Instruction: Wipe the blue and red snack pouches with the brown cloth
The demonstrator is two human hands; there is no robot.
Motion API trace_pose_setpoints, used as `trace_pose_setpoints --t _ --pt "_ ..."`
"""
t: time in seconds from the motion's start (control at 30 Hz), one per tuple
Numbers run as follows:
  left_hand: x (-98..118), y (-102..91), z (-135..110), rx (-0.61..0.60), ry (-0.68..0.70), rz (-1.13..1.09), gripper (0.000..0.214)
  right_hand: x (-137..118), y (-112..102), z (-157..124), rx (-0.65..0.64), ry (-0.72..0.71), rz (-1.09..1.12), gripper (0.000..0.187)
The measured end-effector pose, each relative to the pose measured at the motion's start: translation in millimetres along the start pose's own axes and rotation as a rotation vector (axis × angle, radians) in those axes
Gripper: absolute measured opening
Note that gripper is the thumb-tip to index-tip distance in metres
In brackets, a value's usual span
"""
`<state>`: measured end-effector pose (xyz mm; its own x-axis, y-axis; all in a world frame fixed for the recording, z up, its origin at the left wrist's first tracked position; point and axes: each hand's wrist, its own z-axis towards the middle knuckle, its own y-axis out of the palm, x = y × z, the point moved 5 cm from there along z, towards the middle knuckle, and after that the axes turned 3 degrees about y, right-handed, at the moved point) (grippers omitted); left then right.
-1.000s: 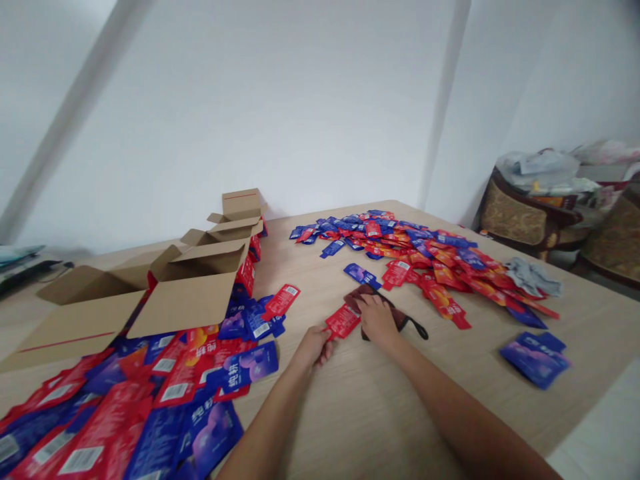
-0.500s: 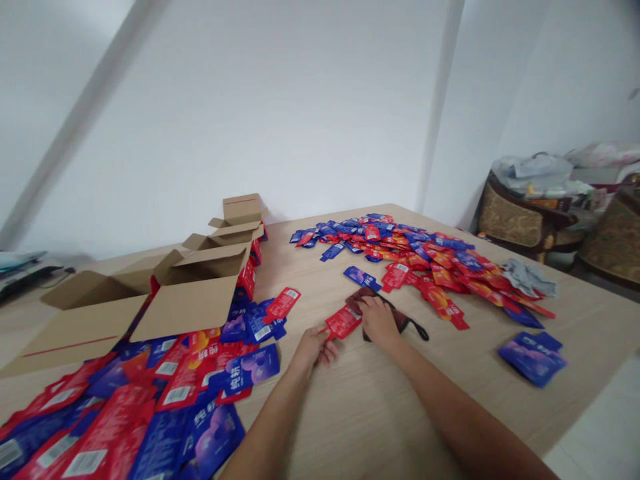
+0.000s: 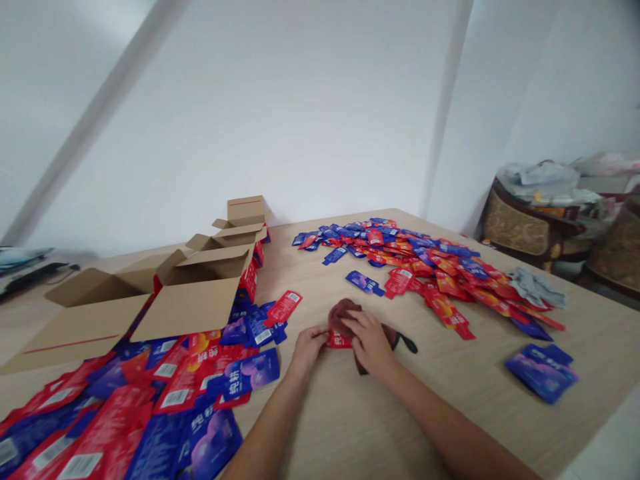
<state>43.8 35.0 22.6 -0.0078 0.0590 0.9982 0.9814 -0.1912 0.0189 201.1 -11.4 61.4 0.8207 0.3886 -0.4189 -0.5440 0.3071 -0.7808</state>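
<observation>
My left hand (image 3: 307, 350) pinches the left end of a red packet (image 3: 341, 342) lying on the table. A dark brown cloth (image 3: 342, 311) covers most of this packet, so only its lower part shows. My right hand (image 3: 371, 341) lies over the cloth and grips it, pressing it onto the packet; the cloth's black loop (image 3: 407, 343) sticks out to the right. A single blue packet (image 3: 365, 283) lies just beyond, near a long heap of red and blue packets (image 3: 440, 257). Close to my left hand are a red packet (image 3: 284, 307) and several blue ones.
Open cardboard boxes (image 3: 185, 307) stand in a row on the left, with a large pile of red and blue packets (image 3: 125, 413) in front. A grey cloth (image 3: 537, 288) lies on the heap's right end. Blue packets (image 3: 543, 373) lie at the right. Loaded chairs (image 3: 520, 217) stand beyond the table.
My right hand has moved the brown cloth left over the red packet, which was mostly uncovered before. My left hand stays at the packet's left end. The view has shifted slightly.
</observation>
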Motion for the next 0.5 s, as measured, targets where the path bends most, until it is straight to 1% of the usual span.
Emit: trace_pose_setpoints --t 0.07,0.1,0.13,0.2,0.27,0.3,0.4,0.5 --pt "1.0 -0.1 -1.4 0.013 0.033 0.105 0.014 -17.3 9.9 -0.9 -0.131 -0.046 -0.058 0.047" --pt "1.0 0.1 -2.1 0.025 0.031 0.144 0.013 -17.7 12.7 1.0 -0.172 -0.021 -0.096 0.046" --pt "0.9 0.4 -2.7 0.038 0.022 0.166 0.014 -13.0 13.9 4.3 -0.196 0.031 -0.136 0.044" --pt "2.6 1.1 -3.0 0.056 0.006 0.174 0.02 5.4 12.7 12.1 -0.209 0.151 -0.208 0.042" --pt "9.1 -2.4 -1.9 0.092 0.023 0.174 0.025 24.5 9.0 18.0 -0.18 0.226 -0.251 0.041" --pt "14.2 -6.8 -1.0 0.118 0.038 0.178 0.027 31.3 7.1 19.4 -0.159 0.237 -0.26 0.042" --pt "35.2 -31.9 0.4 0.246 0.108 0.183 0.031 41.1 4.3 17.7 -0.117 0.244 -0.259 0.043" --pt "60.1 -69.6 -3.1 0.442 0.248 0.195 0.033 40.9 4.1 13.2 -0.11 0.237 -0.247 0.044"
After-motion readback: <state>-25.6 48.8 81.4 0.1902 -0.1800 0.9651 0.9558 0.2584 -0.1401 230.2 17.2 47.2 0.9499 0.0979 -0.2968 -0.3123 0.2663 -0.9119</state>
